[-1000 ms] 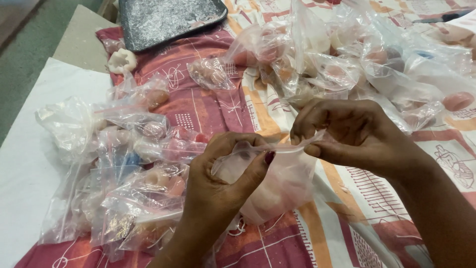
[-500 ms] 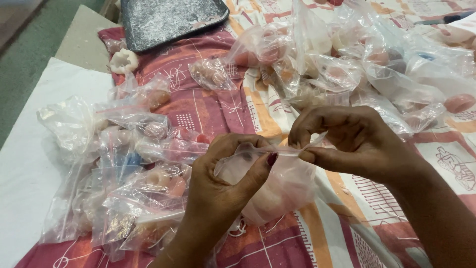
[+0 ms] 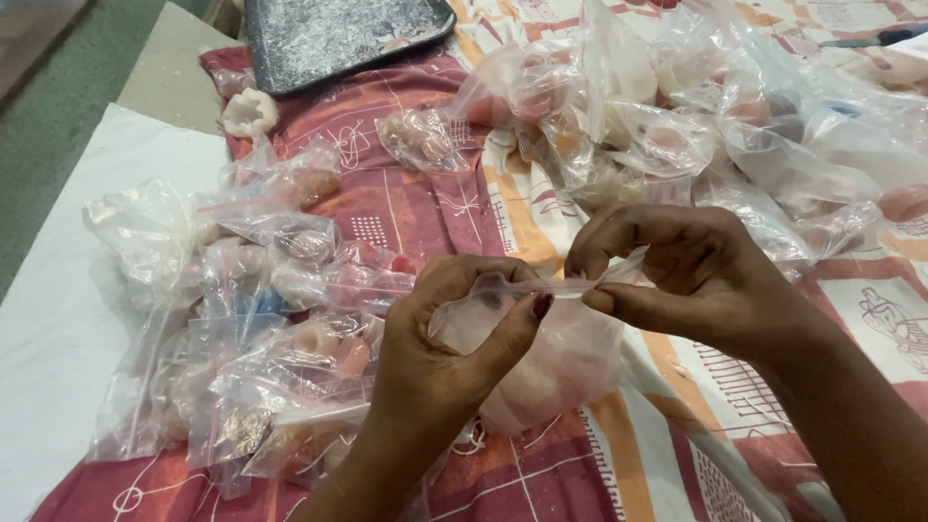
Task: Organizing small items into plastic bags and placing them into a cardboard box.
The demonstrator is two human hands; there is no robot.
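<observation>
Head view: right hand has slid slightly left along the bag's top edge; left hand unchanged. Both hands' fingers pinched on the clear plastic bag, held at centre. Surface: patterned red-orange cloth over white table. Filled bags at 9 o'clock, more bags at 1 o'clock, dark tray at 11 o'clock.

Cloth spread over table. Tray at cloth's far-left edge. Small ring-shaped piece just before tray, near cloth's left edge. Heap of filled bags along left edge, near corner. Larger heap at far right. Held bag at near-middle, between left hand and right hand.
</observation>
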